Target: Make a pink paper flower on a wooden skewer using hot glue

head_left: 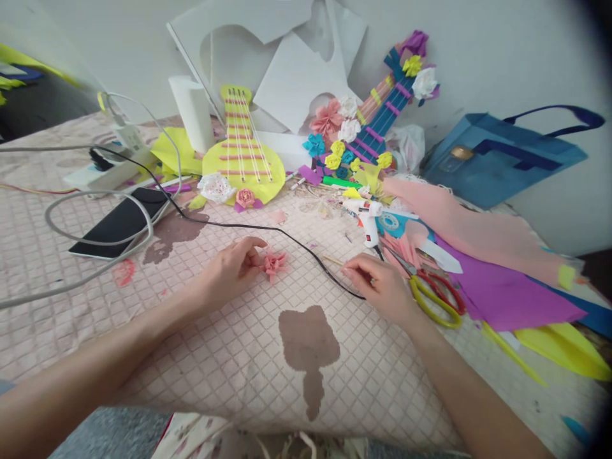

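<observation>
Between the fingers of my left hand (235, 268) is a small pink paper flower (274, 264), gripped at its left side just above the table. My right hand (375, 280) pinches a thin wooden stick (333, 260), whose free end points left toward the flower. The two hands are apart. A black cable (268, 227) runs across the table between them. Beyond my right hand lies a white glue gun (367, 220). Scissors with yellow and red handles (435, 299) rest at that hand's right.
A yellow paper guitar (243, 159) and a blue guitar with paper flowers (380, 127) lean at the back. A phone (122, 223) and a power strip (108, 167) lie left. Purple paper (507, 287) and a blue bag (497, 159) are right.
</observation>
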A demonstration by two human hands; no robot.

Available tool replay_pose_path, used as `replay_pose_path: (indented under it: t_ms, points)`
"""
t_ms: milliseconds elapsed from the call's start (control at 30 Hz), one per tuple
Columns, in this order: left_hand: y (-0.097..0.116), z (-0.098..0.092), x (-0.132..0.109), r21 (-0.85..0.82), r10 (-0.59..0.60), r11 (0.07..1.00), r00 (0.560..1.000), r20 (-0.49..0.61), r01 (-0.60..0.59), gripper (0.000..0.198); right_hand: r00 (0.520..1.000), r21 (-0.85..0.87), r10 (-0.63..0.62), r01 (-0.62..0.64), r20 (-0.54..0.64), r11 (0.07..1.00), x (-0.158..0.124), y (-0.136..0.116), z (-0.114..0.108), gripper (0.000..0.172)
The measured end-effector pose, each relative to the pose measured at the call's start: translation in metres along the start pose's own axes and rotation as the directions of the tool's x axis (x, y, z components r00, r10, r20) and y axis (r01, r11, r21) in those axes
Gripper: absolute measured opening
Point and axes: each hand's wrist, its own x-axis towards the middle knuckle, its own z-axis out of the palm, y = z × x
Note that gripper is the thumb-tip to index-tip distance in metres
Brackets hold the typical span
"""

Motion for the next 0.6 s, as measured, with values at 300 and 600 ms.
replay_pose_path:
  t_ms: [300, 600]
  points:
    - [-0.004, 0.001, 0.004, 0.093, 0.104, 0.992, 0.982, -0.156, -0.09, 0.016, 1.0, 0.023, 0.007, -0.008, 0.009, 1.0, 0.0, -0.003, 0.005, 0.018]
    - [0.007, 0.005, -0.003, 0.331, 0.104, 0.943, 0.977, -0.185, -0.037, 0.016, 0.999, 0.055, -0.04, 0.04, 0.015, 0.998, 0.0, -0.004, 0.012, 0.014]
